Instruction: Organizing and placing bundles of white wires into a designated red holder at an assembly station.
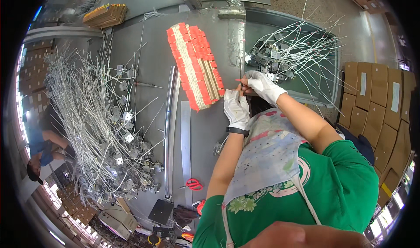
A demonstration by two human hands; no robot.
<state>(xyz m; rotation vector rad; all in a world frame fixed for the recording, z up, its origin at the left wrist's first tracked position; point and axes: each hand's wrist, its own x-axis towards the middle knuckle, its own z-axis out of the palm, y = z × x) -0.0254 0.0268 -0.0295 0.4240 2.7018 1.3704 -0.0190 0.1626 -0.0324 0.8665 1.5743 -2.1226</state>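
Note:
Both my hands wear white gloves with bare fingertips and meet close together over the near table edge. My left hand (236,109) is closed, its fingertips pinched by the right-hand fingers; what lies between them is too small to tell. My right hand (265,87) pinches a thin red piece (238,80) that sticks out to the left. Just left of my hands lies a long stack of cardboard strips (211,79), edged with rows of red pieces (180,51) and a pale fibrous band along it.
A large heap of pale wires with metal connectors (105,130) covers the left. At right, a grey-green bin (315,90) holds more wired parts (275,60). Metal rails (169,130), red scissors (194,184) and a screwdriver (146,85) lie on the table. Cardboard boxes (372,95) stand far right.

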